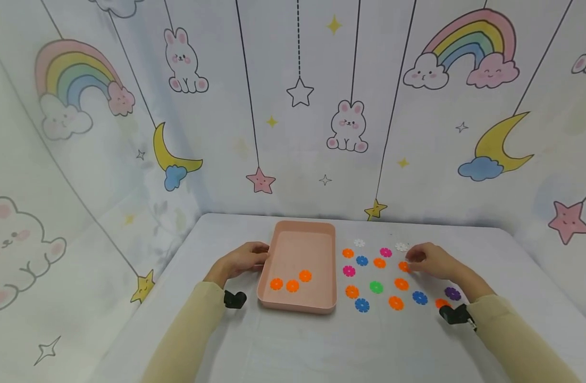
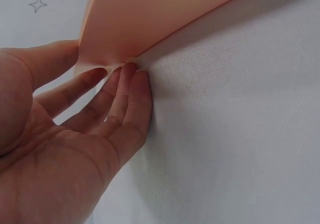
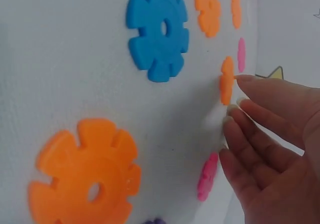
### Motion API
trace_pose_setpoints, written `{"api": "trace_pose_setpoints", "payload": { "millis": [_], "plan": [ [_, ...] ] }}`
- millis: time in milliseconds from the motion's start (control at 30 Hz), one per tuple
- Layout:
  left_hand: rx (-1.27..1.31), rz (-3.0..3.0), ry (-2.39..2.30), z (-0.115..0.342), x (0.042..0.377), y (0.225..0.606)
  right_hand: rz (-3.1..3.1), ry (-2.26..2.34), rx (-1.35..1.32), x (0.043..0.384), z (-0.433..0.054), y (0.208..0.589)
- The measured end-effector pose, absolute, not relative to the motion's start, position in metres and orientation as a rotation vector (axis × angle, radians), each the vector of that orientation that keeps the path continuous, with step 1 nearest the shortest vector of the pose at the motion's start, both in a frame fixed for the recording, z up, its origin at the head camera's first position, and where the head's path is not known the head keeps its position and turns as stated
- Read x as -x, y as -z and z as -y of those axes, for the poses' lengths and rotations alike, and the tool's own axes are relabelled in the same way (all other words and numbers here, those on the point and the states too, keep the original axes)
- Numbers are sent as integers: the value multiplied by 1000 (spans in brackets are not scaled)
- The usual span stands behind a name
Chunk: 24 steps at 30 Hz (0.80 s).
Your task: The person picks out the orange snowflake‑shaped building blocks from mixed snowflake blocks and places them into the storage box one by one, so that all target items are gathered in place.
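A shallow pink tray (image 1: 298, 308) lies on the table with three orange snowflake discs (image 1: 292, 286) inside. My left hand (image 1: 247, 256) holds the tray's left side. In the left wrist view the thumb reaches its rim, while the fingertips (image 2: 141, 78) meet the outer wall low down. To the tray's right, my right hand (image 1: 432, 259) hangs over an orange disc (image 1: 403, 266) lying among the loose ones. In the right wrist view the thumb tip is right at that orange disc (image 3: 227, 81), the other fingers loosely bent beside it.
Loose discs spread right of the tray: blue (image 1: 362, 305), green (image 1: 376, 287), pink (image 1: 349, 271), white (image 1: 359, 243), purple (image 1: 452, 293) and several orange (image 1: 395, 303). A patterned curtain (image 1: 293, 143) stands behind the white table (image 1: 360, 351).
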<state>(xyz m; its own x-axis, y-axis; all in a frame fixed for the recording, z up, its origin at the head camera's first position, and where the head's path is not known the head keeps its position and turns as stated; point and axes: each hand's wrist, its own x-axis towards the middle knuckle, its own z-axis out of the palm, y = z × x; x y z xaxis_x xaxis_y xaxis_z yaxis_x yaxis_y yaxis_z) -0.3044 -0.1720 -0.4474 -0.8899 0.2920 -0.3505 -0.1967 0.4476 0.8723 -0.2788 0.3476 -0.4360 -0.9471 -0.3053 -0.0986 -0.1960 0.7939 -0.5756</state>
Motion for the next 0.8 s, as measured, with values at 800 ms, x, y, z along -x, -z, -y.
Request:
{"api": "trace_pose_setpoints", "payload": {
  "millis": [800],
  "plan": [
    [-77,-2263,-1423,172,304,447,-2811,861,328,279,-344,440]
  ]
}}
